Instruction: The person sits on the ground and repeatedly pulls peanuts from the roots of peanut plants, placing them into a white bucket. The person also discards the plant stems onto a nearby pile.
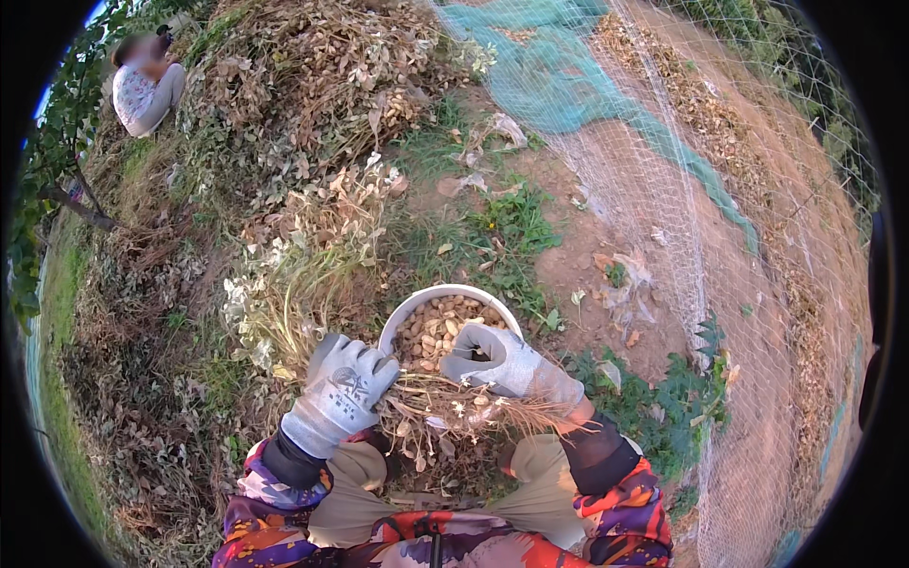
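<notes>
A white bucket (401, 309) full of peanuts in their shells (431, 331) stands on the ground in front of my knees. My left hand (343, 383), in a grey glove, is closed around the stems of a pulled peanut plant (436, 412) at the bucket's left side. The plant's roots, with several pods on them, stretch to the right across the bucket's near edge. My right hand (502, 364), also gloved, is over the bucket's right side with thumb and fingers curled together beside the roots. What its fingertips hold is hidden.
A leafy bunch of peanut plants (303, 256) lies left of the bucket. A large heap of dried plants (303, 85) rises beyond. White netting (653, 189) and green netting (549, 80) cover the right. Another person (147, 90) sits at the far left.
</notes>
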Tool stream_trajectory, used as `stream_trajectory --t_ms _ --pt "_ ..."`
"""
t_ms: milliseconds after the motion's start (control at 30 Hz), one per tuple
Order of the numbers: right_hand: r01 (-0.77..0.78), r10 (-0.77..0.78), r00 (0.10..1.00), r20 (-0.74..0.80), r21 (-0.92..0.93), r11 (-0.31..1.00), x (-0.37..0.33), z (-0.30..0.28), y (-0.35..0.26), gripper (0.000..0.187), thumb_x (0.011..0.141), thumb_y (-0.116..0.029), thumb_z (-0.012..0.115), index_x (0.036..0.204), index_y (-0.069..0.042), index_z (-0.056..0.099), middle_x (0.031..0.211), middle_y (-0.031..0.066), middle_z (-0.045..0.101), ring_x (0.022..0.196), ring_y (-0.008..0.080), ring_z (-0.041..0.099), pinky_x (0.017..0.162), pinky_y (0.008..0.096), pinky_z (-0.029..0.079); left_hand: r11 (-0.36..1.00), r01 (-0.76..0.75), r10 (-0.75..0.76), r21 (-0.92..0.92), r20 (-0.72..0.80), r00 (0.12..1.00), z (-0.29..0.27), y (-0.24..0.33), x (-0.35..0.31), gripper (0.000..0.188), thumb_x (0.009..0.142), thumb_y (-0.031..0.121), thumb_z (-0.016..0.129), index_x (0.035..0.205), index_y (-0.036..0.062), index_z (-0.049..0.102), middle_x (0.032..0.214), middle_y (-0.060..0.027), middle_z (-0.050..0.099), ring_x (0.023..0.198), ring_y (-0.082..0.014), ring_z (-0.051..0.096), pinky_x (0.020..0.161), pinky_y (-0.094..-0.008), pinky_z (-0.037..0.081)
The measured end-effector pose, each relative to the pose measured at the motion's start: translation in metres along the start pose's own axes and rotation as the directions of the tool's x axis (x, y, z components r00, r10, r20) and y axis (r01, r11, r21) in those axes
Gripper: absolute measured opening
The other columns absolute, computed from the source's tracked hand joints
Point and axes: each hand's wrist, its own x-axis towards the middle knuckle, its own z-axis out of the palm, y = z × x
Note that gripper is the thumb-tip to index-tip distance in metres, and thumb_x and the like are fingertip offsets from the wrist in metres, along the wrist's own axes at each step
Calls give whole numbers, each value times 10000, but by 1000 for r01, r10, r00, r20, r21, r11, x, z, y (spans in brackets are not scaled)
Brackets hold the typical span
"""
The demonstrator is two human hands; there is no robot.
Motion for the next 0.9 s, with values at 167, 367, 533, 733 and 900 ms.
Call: stream_trajectory --t_ms 167,367,533,733,900 --pt "167 -364 893 -264 -557 814 4 -4 5 170 815 -181 612 843 -45 513 788 116 540 690 295 554 603 363 429 1000 24 -24 3 -122 992 -4 0 -3 365 547 166 629 909 138 591 781 -42 572 790 -239 551 745 -374 392" --pt "33 -304 869 -389 -568 822 5 -22 17 197 817 -140 572 1007 -92 548 825 116 557 754 332 557 690 381 462 997 82 -80 4 -142 987 -5 -6 -9 408 518 174 638 917 109 587 826 -61 588 789 -255 547 746 -383 392" --pt "8 70 974 -215 340 940 -2 -20 -1 255 870 -145 508 1102 -48 551 915 39 587 774 142 573 671 276 477 999 35 -33 1 -344 938 -4 -15 -17 435 498 153 641 924 87 587 889 -63 587 795 -258 539 760 -411 402" --pt "-139 97 984 148 300 944 -20 -11 -19 464 868 -461 502 937 -14 609 765 -13 554 687 48 504 594 169 381 999 4 10 42 -322 947 1 -12 -17 485 467 164 648 943 89 593 829 -44 556 809 -250 530 740 -408 409" --pt "-161 135 985 111 278 947 -13 6 -24 271 847 -250 589 939 5 579 797 -5 535 753 67 470 674 222 392 998 19 3 65 -320 947 1 -13 -10 481 484 163 652 953 78 582 869 -55 572 820 -258 529 761 -413 403"
